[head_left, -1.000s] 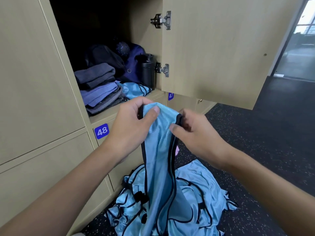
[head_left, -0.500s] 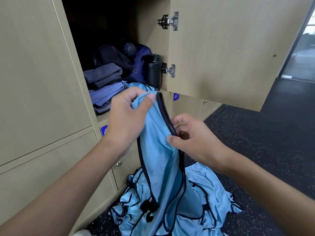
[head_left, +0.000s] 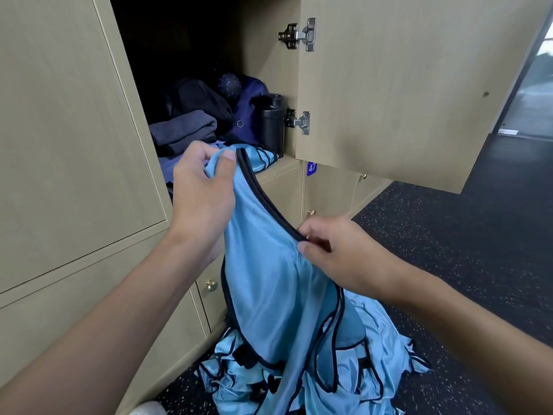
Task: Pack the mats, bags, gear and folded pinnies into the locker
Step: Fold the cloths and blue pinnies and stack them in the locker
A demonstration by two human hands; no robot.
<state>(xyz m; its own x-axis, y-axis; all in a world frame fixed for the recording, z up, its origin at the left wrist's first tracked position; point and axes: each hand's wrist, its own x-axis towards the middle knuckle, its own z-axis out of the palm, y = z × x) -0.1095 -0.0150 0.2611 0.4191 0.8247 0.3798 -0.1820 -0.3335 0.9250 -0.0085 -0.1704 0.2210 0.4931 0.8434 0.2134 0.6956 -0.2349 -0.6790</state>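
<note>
"Pinching both ends of one edge, are you?"

"Yes. My left hand (head_left: 201, 193) pinches a bunched corner of the light blue pinny (head_left: 269, 283) between thumb and curled fingers. My right hand (head_left: 338, 254) nips the black trim (head_left: 263, 194) lower and to the right, so that edge runs taut between the two grips."

"Why hold it up like that?"

"So the cloth hangs free below the grips and I can find its shape for folding, I judge. Its tail reaches the heap of loose pinnies (head_left: 368, 372) on the floor under my hands."

"And the locker (head_left: 264, 55)?"

"Open, just beyond the left grip. One folded pinny (head_left: 261, 157) already lies at its front lip, behind my left thumb. A stack of folded grey cloth (head_left: 182, 130) sits to the left of it, bags (head_left: 248, 115) are behind, and a black bottle (head_left: 271, 124) stands upright on the hinge side. The door (head_left: 404, 85) swings out above my right hand, leaving the way in free."
</note>
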